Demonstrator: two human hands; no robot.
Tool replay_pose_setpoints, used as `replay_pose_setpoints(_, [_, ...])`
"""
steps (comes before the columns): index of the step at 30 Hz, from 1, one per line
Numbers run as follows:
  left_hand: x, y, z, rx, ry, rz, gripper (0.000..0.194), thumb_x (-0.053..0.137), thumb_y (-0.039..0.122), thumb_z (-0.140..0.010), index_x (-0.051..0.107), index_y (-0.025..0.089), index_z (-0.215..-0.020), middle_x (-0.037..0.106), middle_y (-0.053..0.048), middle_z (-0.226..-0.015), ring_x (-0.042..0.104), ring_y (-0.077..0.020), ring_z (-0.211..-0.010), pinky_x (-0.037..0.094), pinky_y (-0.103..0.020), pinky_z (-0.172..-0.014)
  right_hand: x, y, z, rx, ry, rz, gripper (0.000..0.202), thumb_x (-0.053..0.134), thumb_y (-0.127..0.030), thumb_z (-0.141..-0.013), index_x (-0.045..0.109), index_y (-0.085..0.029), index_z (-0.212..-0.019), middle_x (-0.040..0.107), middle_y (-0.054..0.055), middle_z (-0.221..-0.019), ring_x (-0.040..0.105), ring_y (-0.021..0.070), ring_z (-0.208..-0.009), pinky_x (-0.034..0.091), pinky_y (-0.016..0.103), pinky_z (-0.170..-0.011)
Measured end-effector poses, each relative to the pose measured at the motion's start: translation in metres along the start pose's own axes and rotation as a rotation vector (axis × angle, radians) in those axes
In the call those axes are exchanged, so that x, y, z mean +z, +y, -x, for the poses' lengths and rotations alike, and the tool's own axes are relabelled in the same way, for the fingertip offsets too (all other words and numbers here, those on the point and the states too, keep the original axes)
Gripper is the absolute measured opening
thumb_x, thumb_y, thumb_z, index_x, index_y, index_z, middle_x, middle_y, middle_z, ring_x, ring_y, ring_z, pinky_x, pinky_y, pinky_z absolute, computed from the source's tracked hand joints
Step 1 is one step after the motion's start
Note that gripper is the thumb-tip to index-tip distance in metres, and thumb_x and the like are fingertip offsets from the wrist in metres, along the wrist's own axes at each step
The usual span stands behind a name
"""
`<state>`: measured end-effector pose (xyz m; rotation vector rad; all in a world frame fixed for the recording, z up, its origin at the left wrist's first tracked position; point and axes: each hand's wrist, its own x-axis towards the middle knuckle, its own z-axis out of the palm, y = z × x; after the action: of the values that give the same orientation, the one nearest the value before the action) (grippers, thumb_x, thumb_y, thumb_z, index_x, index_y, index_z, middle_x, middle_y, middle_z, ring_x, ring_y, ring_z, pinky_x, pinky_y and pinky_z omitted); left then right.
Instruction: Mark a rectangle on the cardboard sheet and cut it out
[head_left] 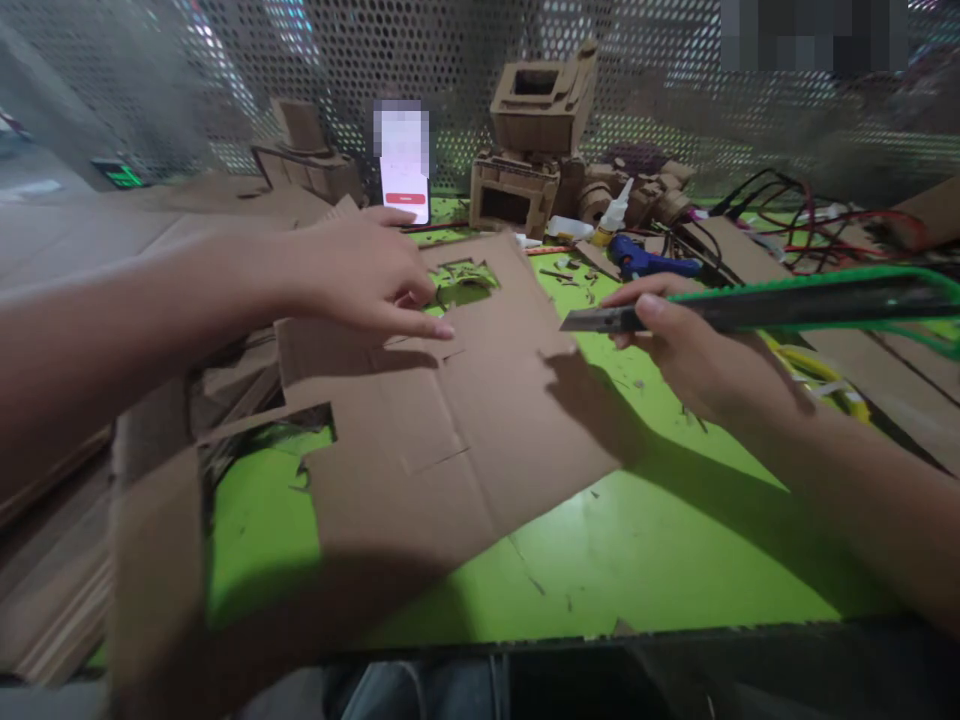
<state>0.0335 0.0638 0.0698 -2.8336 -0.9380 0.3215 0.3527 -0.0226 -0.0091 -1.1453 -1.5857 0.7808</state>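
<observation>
My left hand reaches over a flat brown cardboard sheet, its index finger stretched toward the phone and its thumb extended above the sheet. Nothing shows in that hand. Cut-outs and short slits mark the sheet, which lies on the green table. To the right of the sheet, my right hand is wrapped round a green and black utility knife. The blade is out, points left and is raised above the sheet's right edge.
Cardboard models stand at the back before a perforated metal screen. Near them are a glue bottle, a blue tool and tangled wires. Cardboard scraps are stacked at the left.
</observation>
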Motion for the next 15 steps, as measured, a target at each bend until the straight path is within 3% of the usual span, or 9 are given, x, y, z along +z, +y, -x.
replay_pose_setpoints(3, [0.002, 0.01, -0.007, -0.074, -0.204, 0.021, 0.056, 0.054, 0.08, -0.085, 0.063, 0.027, -0.073, 0.069, -0.004, -0.071, 0.062, -0.026, -0.073, 0.047, -0.042, -0.088, 0.003, -0.009, 0.012, 0.065, -0.055, 0.095, 0.025, 0.07, -0.052, -0.1, 0.081, -0.029, -0.101, 0.075, 0.002, -0.088, 0.069, 0.0218, -0.084, 0.053, 0.038, -0.078])
replay_pose_setpoints(6, [0.008, 0.02, -0.003, -0.201, -0.271, 0.032, 0.067, 0.061, 0.091, -0.072, 0.069, 0.026, -0.087, 0.071, -0.009, -0.075, 0.061, -0.0289, -0.064, 0.037, -0.039, -0.06, 0.005, -0.017, 0.014, 0.055, -0.074, 0.178, 0.022, 0.069, -0.048, -0.1, 0.079, -0.028, -0.1, 0.076, 0.002, -0.087, 0.07, 0.022, -0.081, 0.054, 0.038, -0.075])
replay_pose_setpoints(10, [0.019, 0.026, 0.006, -0.207, -0.238, 0.095, 0.067, 0.056, 0.087, -0.081, 0.071, 0.023, -0.093, 0.07, -0.011, -0.075, 0.062, -0.0288, -0.066, 0.037, -0.039, -0.06, 0.012, -0.02, 0.01, 0.007, -0.049, 0.19, 0.017, 0.067, -0.042, -0.102, 0.077, -0.028, -0.1, 0.076, 0.002, -0.09, 0.07, 0.0201, -0.084, 0.056, 0.035, -0.077])
replay_pose_setpoints(15, [0.027, 0.039, -0.003, -0.267, -0.147, 0.171, 0.078, 0.052, 0.096, -0.077, 0.071, 0.022, -0.097, 0.072, -0.01, -0.078, 0.065, -0.0299, -0.071, 0.037, -0.037, -0.06, 0.039, -0.023, -0.001, 0.017, -0.072, -0.04, 0.013, 0.064, -0.031, -0.105, 0.075, -0.026, -0.104, 0.068, -0.002, -0.072, 0.064, 0.0149, -0.064, 0.054, 0.029, -0.06])
